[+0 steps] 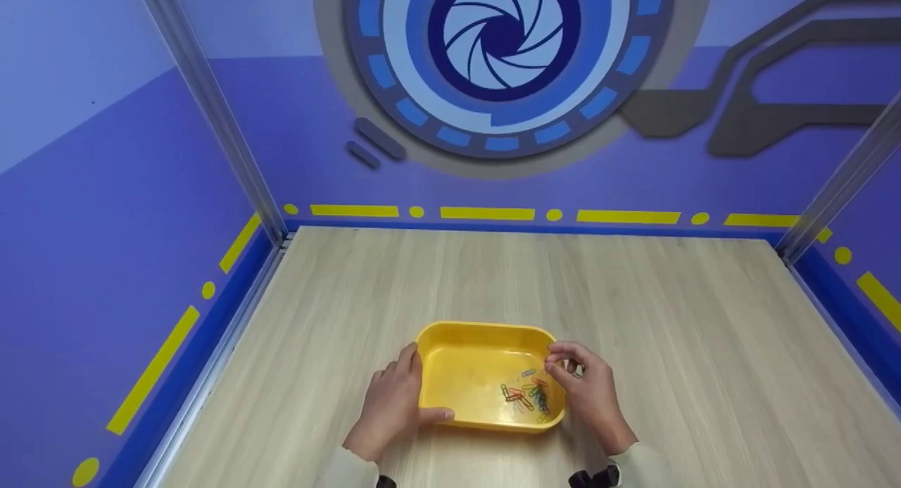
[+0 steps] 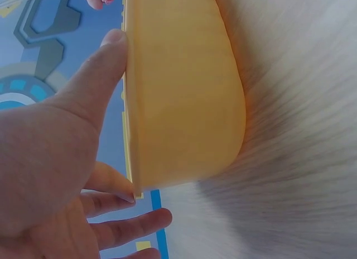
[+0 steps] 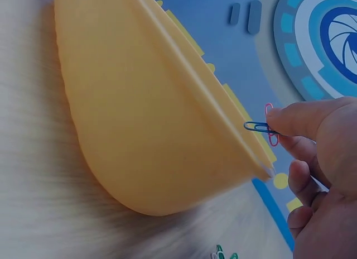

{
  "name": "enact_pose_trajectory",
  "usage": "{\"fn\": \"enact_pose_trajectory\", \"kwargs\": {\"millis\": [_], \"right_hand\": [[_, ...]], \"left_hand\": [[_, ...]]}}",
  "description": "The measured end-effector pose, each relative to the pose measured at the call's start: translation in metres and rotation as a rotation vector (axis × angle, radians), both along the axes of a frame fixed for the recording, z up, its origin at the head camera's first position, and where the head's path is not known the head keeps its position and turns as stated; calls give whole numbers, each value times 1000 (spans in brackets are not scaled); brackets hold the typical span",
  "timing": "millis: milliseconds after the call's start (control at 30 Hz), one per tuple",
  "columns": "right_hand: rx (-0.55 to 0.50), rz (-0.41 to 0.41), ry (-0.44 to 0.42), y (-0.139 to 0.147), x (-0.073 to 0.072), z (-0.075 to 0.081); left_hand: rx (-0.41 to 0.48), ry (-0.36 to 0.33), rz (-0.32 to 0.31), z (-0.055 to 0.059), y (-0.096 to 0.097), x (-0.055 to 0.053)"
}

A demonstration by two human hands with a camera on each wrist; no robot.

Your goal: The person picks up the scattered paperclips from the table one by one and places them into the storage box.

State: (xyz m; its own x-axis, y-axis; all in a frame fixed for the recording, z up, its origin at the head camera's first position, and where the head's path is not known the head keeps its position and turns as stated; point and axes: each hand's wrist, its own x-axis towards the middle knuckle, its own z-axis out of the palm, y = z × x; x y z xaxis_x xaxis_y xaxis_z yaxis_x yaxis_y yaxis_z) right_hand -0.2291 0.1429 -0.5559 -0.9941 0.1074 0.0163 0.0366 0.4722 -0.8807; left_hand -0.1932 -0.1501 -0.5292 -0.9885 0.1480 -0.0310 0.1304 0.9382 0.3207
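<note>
A yellow plastic tray (image 1: 464,375) stands on the table in the head view. Several coloured paper clips (image 1: 538,396) lie loosely in its right part. My left hand (image 1: 394,400) holds the tray's left side, thumb over the front rim and fingers along the left edge; the left wrist view shows some of those fingers spread past the tray's corner. By the right rim, my right hand (image 1: 588,382) pinches a blue paper clip (image 3: 257,126) and a pink paper clip (image 3: 273,137) between thumb and index finger. Whether those two clips are linked, I cannot tell.
At the bottom of the right wrist view, green and whitish paper clips (image 3: 220,253) lie outside the tray, partly cut off. The wooden table (image 1: 338,291) is bounded by a blue-purple back wall (image 1: 267,122) and side panels with metal posts (image 1: 211,108).
</note>
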Motion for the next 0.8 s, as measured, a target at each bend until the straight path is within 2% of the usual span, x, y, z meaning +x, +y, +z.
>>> {"fn": "enact_pose_trajectory", "kwargs": {"millis": [300, 500, 800], "right_hand": [[4, -4, 33, 2, 0, 1], [6, -19, 39, 8, 1, 2], [17, -35, 9, 18, 2, 1]], "left_hand": [[-14, 44, -15, -1, 0, 1], [7, 32, -14, 1, 1, 1], [38, -5, 20, 0, 2, 2]]}}
